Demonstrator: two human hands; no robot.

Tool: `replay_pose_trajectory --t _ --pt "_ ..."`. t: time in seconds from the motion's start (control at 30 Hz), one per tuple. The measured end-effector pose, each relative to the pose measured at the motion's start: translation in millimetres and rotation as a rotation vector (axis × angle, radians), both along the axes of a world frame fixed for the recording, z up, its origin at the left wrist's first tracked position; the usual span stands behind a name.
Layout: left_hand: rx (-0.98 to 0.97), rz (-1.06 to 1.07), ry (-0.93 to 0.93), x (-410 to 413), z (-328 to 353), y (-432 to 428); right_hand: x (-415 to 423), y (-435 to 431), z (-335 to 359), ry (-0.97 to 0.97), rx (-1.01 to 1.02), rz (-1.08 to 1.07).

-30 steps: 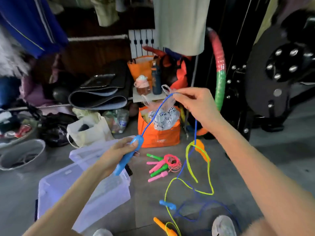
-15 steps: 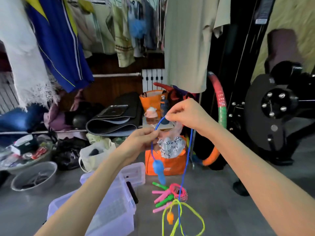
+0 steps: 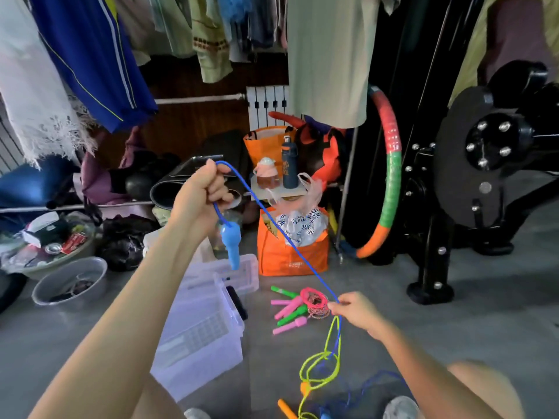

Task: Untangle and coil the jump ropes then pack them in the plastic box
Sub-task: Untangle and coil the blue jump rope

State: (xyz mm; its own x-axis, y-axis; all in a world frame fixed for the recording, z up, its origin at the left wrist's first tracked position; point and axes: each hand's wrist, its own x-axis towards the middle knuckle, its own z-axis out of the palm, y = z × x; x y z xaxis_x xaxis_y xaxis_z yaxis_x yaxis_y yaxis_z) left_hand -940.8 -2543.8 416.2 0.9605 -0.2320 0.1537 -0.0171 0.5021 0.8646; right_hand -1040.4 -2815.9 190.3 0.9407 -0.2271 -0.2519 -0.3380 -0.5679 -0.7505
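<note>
On the floor ahead of the person, the plastic box (image 3: 199,337) stands to the left of the ropes, and no rope can be made out inside it. The left hand (image 3: 201,192) is raised, its fingers curled around the blue rope (image 3: 272,225) just above the blue handle (image 3: 231,241), which hangs free below the fist. The right hand (image 3: 355,309) is held low and pinches the same rope further along, so the span between the hands runs straight. Below the right hand, the blue rope is looped through the yellow-green rope (image 3: 329,361), whose orange handle (image 3: 286,408) lies near the lower edge of the view. A pink and green bundle (image 3: 299,306) lies just beside the box and appears wound. Assessment: separation of the blue and yellow-green ropes is under way. Coiling of both ropes and all packing are not yet done.
</note>
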Motion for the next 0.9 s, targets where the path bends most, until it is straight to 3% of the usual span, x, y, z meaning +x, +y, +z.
replay_pose_trajectory --t 0.13,0.2,0.43,0.53,0.63,0.7,0.77,0.83,0.9 --pt "0.236 0.179 0.06 24 -42 27 -8 -17 4 0.001 0.199 -0.13" --pt "0.358 0.19 0.077 26 -65 30 1 -18 40 -0.153 0.274 -0.166" --pt "0.626 0.159 0.086 26 -108 9 39 15 221 -0.786 0.069 -0.029" --pt "0.613 0.136 0.096 28 -112 3 35 31 297 -1.108 0.065 -0.069" --pt "0.551 0.121 0.131 26 -112 1 28 35 326 -1.388 -0.158 -0.169" --pt "0.554 0.105 0.146 24 -111 2 33 32 312 -1.182 -0.472 -0.146" --pt "0.55 0.101 0.157 22 -109 4 43 23 279 -0.764 -0.748 -0.057" --pt "0.532 0.103 0.159 20 -105 5 49 16 242 -0.478 -0.778 0.027" --pt "0.514 0.099 0.17 19 -101 5 49 10 213 -0.33 -0.678 0.087"
